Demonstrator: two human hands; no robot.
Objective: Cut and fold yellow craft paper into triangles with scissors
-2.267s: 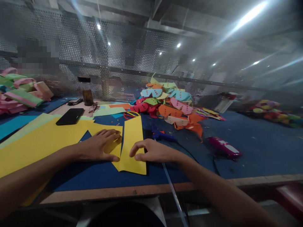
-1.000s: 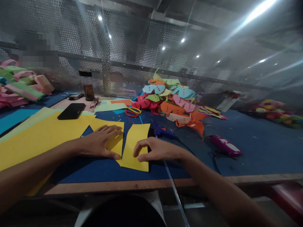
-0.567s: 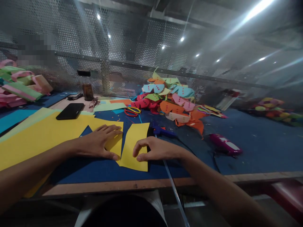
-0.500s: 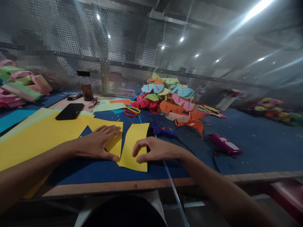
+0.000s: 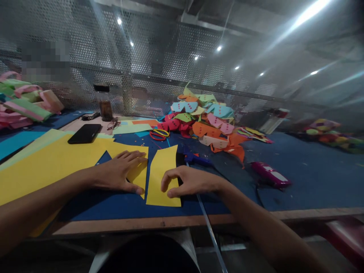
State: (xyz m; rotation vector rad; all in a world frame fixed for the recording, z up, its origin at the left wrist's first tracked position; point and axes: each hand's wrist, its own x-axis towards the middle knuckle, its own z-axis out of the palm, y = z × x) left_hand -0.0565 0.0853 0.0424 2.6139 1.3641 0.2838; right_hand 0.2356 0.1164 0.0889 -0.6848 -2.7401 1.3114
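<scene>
My left hand (image 5: 121, 172) lies flat, fingers spread, on a yellow paper sheet (image 5: 139, 172) near the front of the table. Its thumb rests close to the sheet's lower right corner. To the right, across a narrow blue gap, lies a separate strip of yellow paper (image 5: 160, 163), its top edge slightly lifted. My right hand (image 5: 182, 182) reaches over the strip's right edge with curved fingers. A gap shows between its thumb and index finger, both at the paper; the other fingers are hidden. Just behind that hand is a blue glue gun (image 5: 197, 158).
Paper masks (image 5: 207, 121) form a pile at the back. A black phone (image 5: 84, 134) rests on larger yellow sheets (image 5: 57, 163); behind it stands a jar (image 5: 105, 108). A purple device (image 5: 270, 175) with a cord sits at right. A clear rod (image 5: 209, 227) overhangs the wooden table edge (image 5: 113, 225).
The yellow strip has turned slightly and shifted right with my right hand, separating its lower corner from the left sheet. My left hand has stayed in place.
</scene>
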